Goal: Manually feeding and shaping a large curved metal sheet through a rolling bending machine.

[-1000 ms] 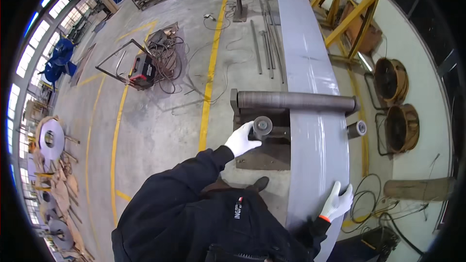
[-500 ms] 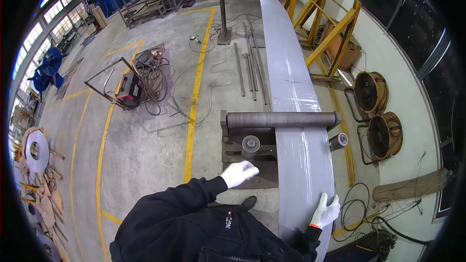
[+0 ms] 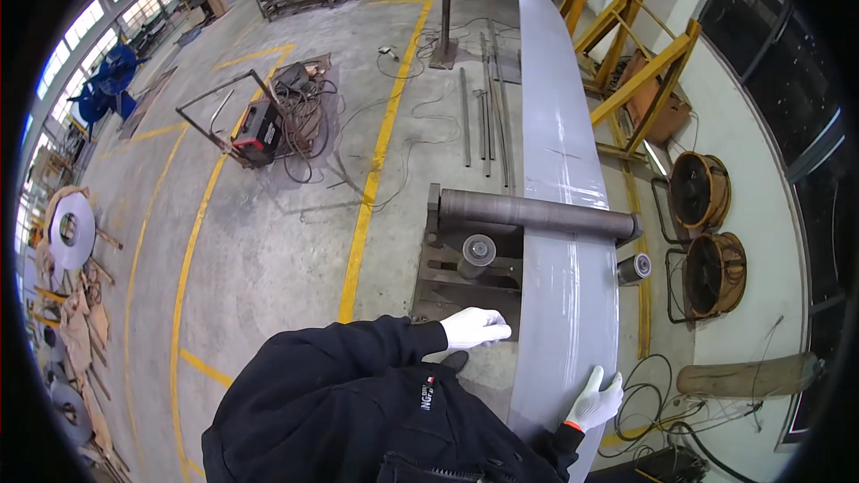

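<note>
Strip: from the head cam, my one view, the long grey strip [image 3: 565,304] runs from the far end, under the long roller [image 3: 537,213] and down the right side of the person's body.
Left hand: the gloved left hand [image 3: 474,328] is narrow, fingers bunched together, nothing showing in it. It's just beside the strip's left edge, near the stand [image 3: 428,298]; the thumb is too hidden for me to call.
Right hand: the gloved right hand [image 3: 595,402] is fairly wide, thumb split off from the fingers, at the strip's right edge. Looks like it's touching, but I can't tell how much pressure is on it.
Rollers: a stubby roller [image 3: 479,252] stands up on the stand, left of the strip and apart from it; another short roller [image 3: 634,268] sits just off the right edge, tilted outward.
Handling: I'd guess sheet metal. Heavy as a whole given that length, springy along its run, stiff across. The glare says slick, so gloves could slide. Doesn't strike me as fragile, though the face probably scratches or creases easily.
Grip: I'd take both long edges, one hand per side, palms flat and fingers wrapped lightly. Edges are likely sharp, so no sliding along them, and I'd leave room below the long roller because fingers could get pinched there.
Right side: two round fans [image 3: 701,190] by the wall, loose cables [image 3: 651,402] on the floor near the right hand.
</note>
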`<state>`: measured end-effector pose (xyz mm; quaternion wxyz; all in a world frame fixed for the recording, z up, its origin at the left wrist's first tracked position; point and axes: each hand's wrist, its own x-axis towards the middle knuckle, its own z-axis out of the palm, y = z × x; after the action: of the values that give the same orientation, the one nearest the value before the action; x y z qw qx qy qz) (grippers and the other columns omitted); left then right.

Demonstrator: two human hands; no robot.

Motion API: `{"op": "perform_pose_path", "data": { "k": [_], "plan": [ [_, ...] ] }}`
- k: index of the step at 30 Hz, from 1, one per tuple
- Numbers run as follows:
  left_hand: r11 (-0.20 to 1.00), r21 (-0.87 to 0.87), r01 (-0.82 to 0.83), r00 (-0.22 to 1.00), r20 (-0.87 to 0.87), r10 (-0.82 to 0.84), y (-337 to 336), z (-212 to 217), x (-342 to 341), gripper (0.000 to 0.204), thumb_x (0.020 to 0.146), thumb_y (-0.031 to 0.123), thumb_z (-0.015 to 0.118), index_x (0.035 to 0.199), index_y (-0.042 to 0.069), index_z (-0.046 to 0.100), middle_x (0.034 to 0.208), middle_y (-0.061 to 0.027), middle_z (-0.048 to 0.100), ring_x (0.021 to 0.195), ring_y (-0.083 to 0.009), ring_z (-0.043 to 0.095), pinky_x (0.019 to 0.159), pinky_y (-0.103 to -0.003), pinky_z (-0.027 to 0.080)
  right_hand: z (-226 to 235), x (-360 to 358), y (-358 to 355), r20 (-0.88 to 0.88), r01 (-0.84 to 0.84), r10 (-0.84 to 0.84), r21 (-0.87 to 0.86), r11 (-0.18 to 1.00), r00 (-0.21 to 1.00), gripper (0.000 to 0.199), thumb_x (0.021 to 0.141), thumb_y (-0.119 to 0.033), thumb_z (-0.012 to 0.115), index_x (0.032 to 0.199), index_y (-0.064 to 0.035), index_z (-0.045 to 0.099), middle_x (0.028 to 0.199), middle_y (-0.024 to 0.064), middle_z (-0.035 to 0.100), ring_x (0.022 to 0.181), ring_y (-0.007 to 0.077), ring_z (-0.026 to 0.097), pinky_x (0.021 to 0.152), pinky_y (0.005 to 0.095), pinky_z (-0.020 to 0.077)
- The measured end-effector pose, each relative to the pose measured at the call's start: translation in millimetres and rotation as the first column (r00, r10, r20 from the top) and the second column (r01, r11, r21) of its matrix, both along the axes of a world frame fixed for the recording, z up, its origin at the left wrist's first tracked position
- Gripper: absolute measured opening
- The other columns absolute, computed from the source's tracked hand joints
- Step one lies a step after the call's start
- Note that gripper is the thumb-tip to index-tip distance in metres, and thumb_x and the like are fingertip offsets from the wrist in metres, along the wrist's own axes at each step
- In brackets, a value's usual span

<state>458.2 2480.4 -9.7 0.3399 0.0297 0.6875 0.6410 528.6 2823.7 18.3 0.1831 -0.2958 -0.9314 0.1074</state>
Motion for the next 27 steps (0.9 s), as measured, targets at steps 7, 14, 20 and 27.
{"op": "perform_pose_path", "data": {
  "k": [7, 14, 20, 27],
  "plan": [
    [0.987, -0.151, 0.061, 0.993, -0.090, -0.075, -45, -11, 24, 0.051, 0.104, 0.049, 0.064, 0.116, 0.000, 0.070, 0.092, -0.0085, 0.075, 0.082, -0.0172, 0.071, 0.076, -0.035, 0.057, -2, 7, -6, -0.017, -0.013, 0.013, 0.011, 1.000, 1.000, 0.061, 0.097, -0.042, 0.070, 0.134, 0.0064, 0.066, 0.120, 0.0265, 0.071, 0.110, 0.0439, 0.066, 0.097, 0.0519, 0.0511],
    [0.922, -0.369, 0.117, 0.953, -0.218, -0.208, -150, -57, 42, 0.064, 0.105, 0.061, 0.055, 0.119, 0.000, 0.072, 0.100, -0.0164, 0.076, 0.092, -0.0319, 0.073, 0.086, -0.044, 0.056, 5, 20, -23, -0.022, -0.063, 0.067, 0.157, 0.986, 0.997, 0.056, 0.100, -0.040, 0.068, 0.134, 0.0050, 0.065, 0.131, 0.0274, 0.067, 0.122, 0.0446, 0.062, 0.105, 0.0535, 0.0478],
    [0.958, -0.267, -0.104, 0.994, 0.008, 0.110, -285, -74, 70, 0.062, 0.104, 0.058, 0.060, 0.112, -0.002, 0.071, 0.090, -0.0104, 0.074, 0.081, -0.0201, 0.071, 0.076, -0.036, 0.057, -5, 26, -63, 0.049, -0.100, 0.089, 0.348, 0.932, 0.995, 0.052, 0.102, -0.038, 0.064, 0.134, 0.0034, 0.063, 0.134, 0.0252, 0.064, 0.124, 0.0429, 0.059, 0.105, 0.0534, 0.0471],
    [0.848, -0.498, -0.183, 0.980, -0.161, 0.117, -418, -124, 110, 0.064, 0.102, 0.060, 0.058, 0.097, -0.001, 0.072, 0.084, -0.0172, 0.075, 0.083, -0.0325, 0.074, 0.079, -0.044, 0.056, -4, 20, -163, 0.123, -0.207, 0.178, 0.294, 0.933, 0.976, 0.050, 0.101, -0.038, 0.066, 0.129, 0.0035, 0.066, 0.132, 0.0262, 0.064, 0.124, 0.0436, 0.059, 0.104, 0.0538, 0.0475]
  ]
}}
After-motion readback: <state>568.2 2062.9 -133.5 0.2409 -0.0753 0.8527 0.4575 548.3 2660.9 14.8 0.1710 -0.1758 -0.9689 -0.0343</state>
